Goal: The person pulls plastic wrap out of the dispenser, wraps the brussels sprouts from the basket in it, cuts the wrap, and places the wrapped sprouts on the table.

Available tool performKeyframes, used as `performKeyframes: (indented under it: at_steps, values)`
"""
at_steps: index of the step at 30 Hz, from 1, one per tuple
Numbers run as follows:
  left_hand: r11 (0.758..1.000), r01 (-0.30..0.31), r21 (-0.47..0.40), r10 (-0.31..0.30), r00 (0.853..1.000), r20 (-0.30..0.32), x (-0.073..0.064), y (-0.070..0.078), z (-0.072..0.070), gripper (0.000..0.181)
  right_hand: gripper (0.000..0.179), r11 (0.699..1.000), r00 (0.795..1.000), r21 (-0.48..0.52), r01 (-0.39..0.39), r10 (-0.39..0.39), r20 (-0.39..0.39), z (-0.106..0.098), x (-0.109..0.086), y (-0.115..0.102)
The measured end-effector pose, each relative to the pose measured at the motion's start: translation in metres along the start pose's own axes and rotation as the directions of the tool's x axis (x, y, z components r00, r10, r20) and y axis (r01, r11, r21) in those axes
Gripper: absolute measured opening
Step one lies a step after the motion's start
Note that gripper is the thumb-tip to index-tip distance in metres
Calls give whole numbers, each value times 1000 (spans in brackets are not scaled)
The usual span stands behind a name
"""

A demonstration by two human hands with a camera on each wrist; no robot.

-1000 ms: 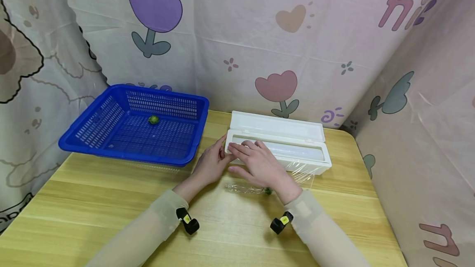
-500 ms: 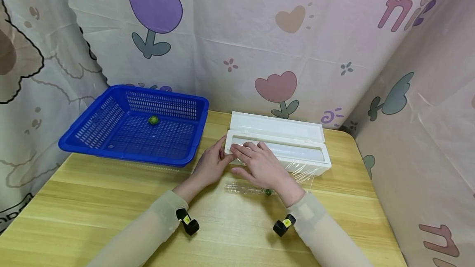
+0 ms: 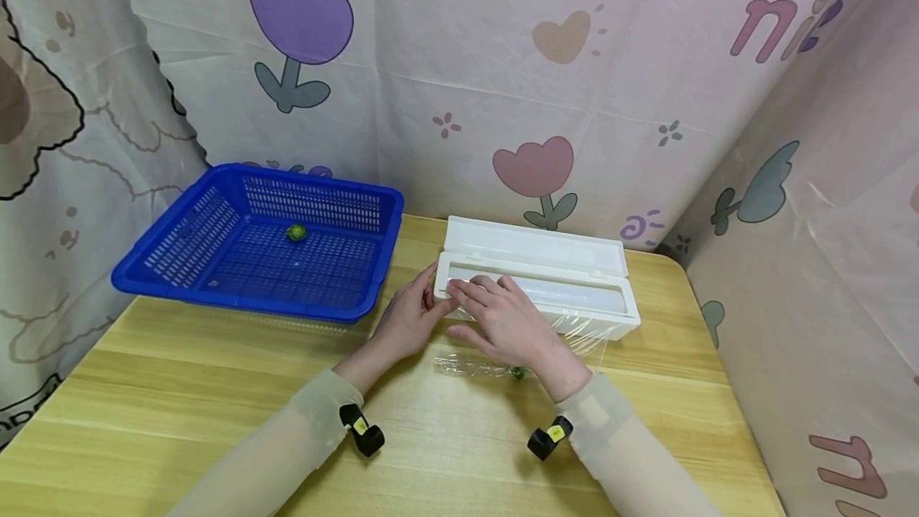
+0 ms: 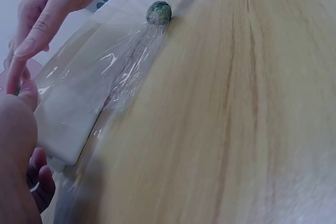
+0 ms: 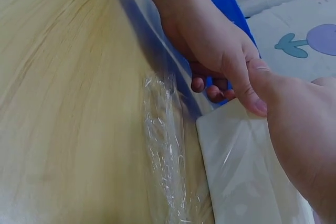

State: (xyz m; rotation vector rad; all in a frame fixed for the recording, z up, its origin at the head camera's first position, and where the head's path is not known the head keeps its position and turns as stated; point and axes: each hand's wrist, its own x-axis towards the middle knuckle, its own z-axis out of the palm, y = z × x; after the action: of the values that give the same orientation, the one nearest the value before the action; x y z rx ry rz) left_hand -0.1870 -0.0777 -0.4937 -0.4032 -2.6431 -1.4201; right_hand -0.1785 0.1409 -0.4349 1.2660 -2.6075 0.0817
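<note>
A white cling film dispenser point(image 3: 628, 305) lies at the back of the table with its lid point(image 3: 534, 247) up and a roll of film point(image 3: 577, 294) inside. My left hand point(image 3: 405, 319) grips its left end, thumb on the near side and fingers curled at the end. My right hand point(image 3: 506, 325) reaches over the front left corner, its fingers nearly straight and fingertips on the dispenser's edge near my left thumb. Clear film point(image 5: 167, 145) runs down the front onto the table. Rolled in that film is a small round green vegetable, like a Brussels sprout point(image 4: 159, 13), partly behind my right wrist in the head view.
To the left stands a blue plastic basket point(image 3: 359, 311) with a second green sprout point(image 3: 296, 233) in it. A printed curtain point(image 3: 431, 62) hangs behind the wooden table point(image 3: 445, 453) and along both sides.
My right hand has shifted very slightly to the right along the dispenser's edge. The left hand, dispenser and basket stay in place.
</note>
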Motion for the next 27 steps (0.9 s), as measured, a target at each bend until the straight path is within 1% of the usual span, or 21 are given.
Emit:
performKeyframes:
  at_steps: [6, 13, 20, 27]
  values:
    - [1000, 6, 8, -6, 1000, 1, 0, 0, -1, 84, 69, 1000, 1000, 4, 0, 0, 12, -1, 2, -2]
    - [1000, -13, 23, 13, 1000, 1, 0, 1, -3, 82, 69, 1000, 1000, 2, 8, -8, 21, -1, 5, -4]
    - [998, -41, 39, 40, 999, 25, 1, 2, -6, 76, 68, 1000, 1000, -4, 5, -5, 26, 1, 7, -4]
    - [999, -39, 36, 37, 998, 41, 3, 3, -6, 76, 64, 1000, 1000, 5, -2, 2, 8, 1, 6, -4]
